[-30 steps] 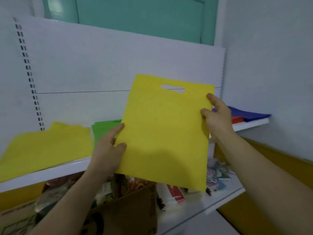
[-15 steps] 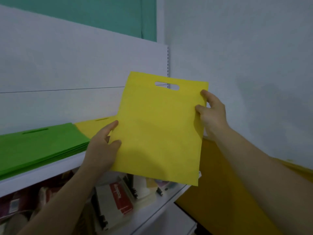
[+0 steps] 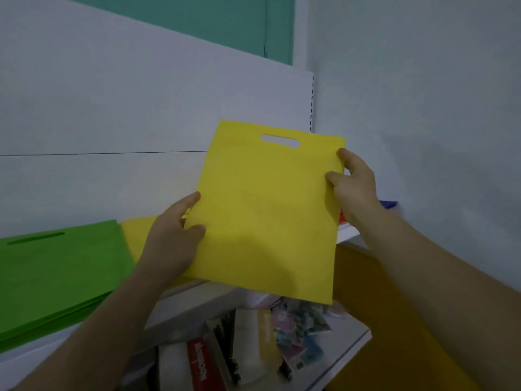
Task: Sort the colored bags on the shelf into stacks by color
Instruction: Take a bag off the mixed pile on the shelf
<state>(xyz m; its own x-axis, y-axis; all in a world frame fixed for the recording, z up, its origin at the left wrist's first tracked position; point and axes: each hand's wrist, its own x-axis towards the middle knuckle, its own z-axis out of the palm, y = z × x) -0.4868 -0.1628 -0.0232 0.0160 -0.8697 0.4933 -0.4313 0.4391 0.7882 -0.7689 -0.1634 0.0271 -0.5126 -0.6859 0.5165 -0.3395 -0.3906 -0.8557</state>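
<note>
A flat yellow bag (image 3: 267,210) with a cut-out handle is held upright in front of the white shelf (image 3: 183,299). My left hand (image 3: 172,238) pinches its left edge, thumb on the front. My right hand (image 3: 353,184) pinches its right edge near the top. A stack of green bags (image 3: 56,275) lies on the shelf at the left. Another yellow bag (image 3: 135,235) lies just behind my left hand, mostly hidden. A sliver of blue bag (image 3: 389,204) and a bit of red bag (image 3: 341,217) show behind my right wrist.
The white back panel (image 3: 127,108) rises behind the shelf and a wall (image 3: 423,108) closes the right side. The lower shelf (image 3: 338,354) holds packets and boxes. A dark yellow panel (image 3: 380,320) stands at the lower right.
The view swung right: the far-left yellow stack left the frame and the green stack slid left. Both hands keep the same grip on the yellow bag, which now sits lower over the shelf.
</note>
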